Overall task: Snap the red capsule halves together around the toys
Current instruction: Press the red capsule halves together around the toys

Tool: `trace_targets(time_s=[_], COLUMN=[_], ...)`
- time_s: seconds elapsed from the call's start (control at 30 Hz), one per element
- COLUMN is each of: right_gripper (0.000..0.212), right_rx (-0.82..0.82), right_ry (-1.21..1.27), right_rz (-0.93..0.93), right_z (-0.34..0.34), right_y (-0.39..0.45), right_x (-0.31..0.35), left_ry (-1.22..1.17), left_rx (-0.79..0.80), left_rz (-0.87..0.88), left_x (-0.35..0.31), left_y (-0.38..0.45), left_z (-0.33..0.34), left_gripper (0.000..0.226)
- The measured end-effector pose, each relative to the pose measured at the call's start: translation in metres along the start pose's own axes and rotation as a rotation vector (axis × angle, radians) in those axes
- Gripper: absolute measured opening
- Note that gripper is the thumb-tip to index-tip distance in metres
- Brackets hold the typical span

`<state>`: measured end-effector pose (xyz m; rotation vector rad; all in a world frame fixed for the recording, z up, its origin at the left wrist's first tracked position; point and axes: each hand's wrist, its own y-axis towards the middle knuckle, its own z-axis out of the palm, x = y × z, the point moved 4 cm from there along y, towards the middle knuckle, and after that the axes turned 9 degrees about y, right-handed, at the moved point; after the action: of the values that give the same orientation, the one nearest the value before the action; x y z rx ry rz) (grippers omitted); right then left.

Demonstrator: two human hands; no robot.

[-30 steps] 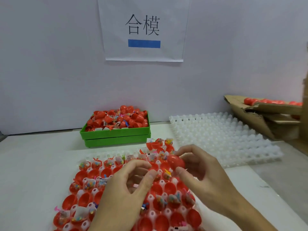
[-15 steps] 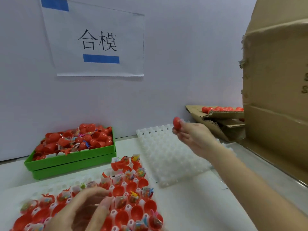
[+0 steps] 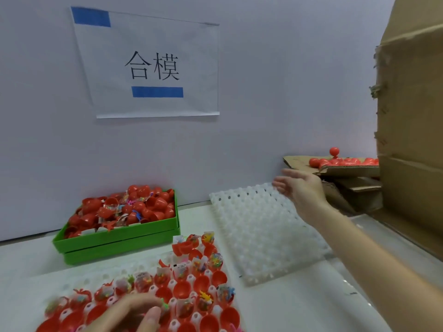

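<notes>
My right hand (image 3: 302,191) hangs open and empty as the closed capsule (image 3: 334,151) flies toward the cardboard box (image 3: 347,170), where it may bounce out, while my left hand (image 3: 134,316) rests loosely on the tray (image 3: 242,318).

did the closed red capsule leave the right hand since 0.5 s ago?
Yes. The capsule is now airborne above the cardboard box, beyond the open right hand, which held it over the white tray.
</notes>
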<state>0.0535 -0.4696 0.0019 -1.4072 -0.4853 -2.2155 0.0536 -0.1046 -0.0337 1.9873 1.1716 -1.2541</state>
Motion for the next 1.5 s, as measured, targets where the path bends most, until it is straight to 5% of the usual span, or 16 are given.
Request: trace_targets(time_s=[0.1, 0.23, 0.43, 0.57, 0.73, 0.87, 0.97, 1.07, 1.17, 1.33, 1.5], right_gripper=[0.026, 0.014, 0.019, 0.01, 0.009, 0.006, 0.005, 0.007, 0.007, 0.051, 0.057], right_rx=[0.363, 0.77, 0.796, 0.78, 0.739, 0.708, 0.771, 0.854, 0.877, 0.827, 0.762], right_ry=[-0.538, -0.951, -1.161, -1.27, -1.177, -0.981, -0.793, -0.694, -0.689, -0.409, -0.31], right_rz=[-0.118, -0.259, -0.48, -0.558, -0.629, -0.707, -0.745, -0.761, -0.754, -0.331, -0.23], right_z=[0.023, 0.068, 0.125, 0.139, 0.136, 0.12, 0.104, 0.089, 0.076, 0.058, 0.05], right_y=[-0.049, -0.107, -0.121, -0.126, -0.134, -0.157, -0.189, -0.22, -0.234, -0.224, -0.222], right_x=[-0.036, -0.062, -0.088, -0.096, -0.083, -0.059, -0.042, -0.039, -0.043, -0.049, -0.059], left_ry=[0.214, 0.48, 0.463, 0.418, 0.38, 0.351, 0.087, -0.149, -0.164, 0.006, 0.143], left_rx=[-0.254, -0.285, -0.272, -0.289, -0.362, -0.448, -0.485, -0.32, -0.181, -0.258, -0.361], left_rz=[0.183, 0.42, 0.458, 0.482, 0.473, 0.342, 0.21, 0.149, 0.243, 0.318, 0.417], left_x=[0.001, 0.007, 0.014, 0.012, 0.012, 0.017, 0.019, 0.023, 0.018, 0.018, 0.012], left_y=[-0.004, -0.005, -0.004, -0.005, -0.006, -0.005, -0.006, -0.004, -0.006, -0.006, -0.013], left_z=[-0.016, -0.02, -0.023, -0.027, -0.032, -0.04, -0.046, -0.043, -0.035, -0.025, -0.021], left_gripper=[0.038, 0.038, 0.036, 0.01, 0.009, 0.032, 0.03, 0.056, 0.034, 0.045, 0.045])
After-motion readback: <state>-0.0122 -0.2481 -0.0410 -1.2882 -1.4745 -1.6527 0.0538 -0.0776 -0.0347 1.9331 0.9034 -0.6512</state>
